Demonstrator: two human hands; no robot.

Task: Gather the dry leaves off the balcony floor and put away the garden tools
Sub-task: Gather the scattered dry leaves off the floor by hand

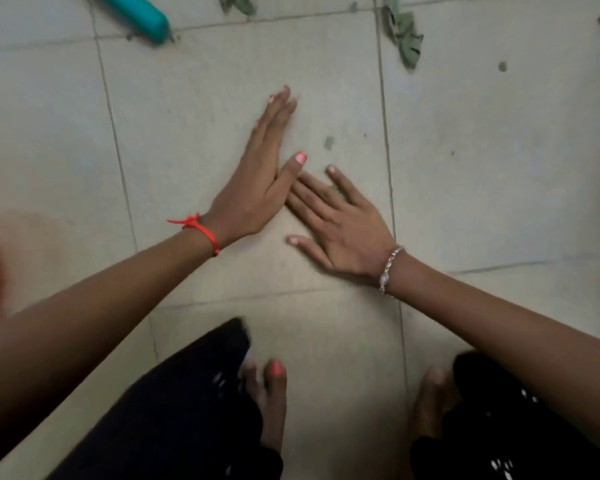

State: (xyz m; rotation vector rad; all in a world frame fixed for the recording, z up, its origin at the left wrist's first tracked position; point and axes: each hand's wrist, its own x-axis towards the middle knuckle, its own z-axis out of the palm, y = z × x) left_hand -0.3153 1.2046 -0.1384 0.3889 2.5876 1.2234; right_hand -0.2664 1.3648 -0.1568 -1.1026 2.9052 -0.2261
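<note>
- The left hand (264, 174) stands on its edge on the balcony floor (187, 98), fingers straight and together, seemingly as a wall to sweep crumbs against.
- The right hand (343, 226) lies flat with fingers spread, its tips meeting the left thumb; a small leaf scrap (336, 190) shows between its fingers (how much is trapped, I cannot tell).
- Neither of the hands grips anything.
- A loose leaf fragment (329, 142) lies just beyond them; bigger dry leaves (407, 39) wait at the upper right.
- The teal tool handle (136, 17) lies at the upper left, not yet put away.
</note>
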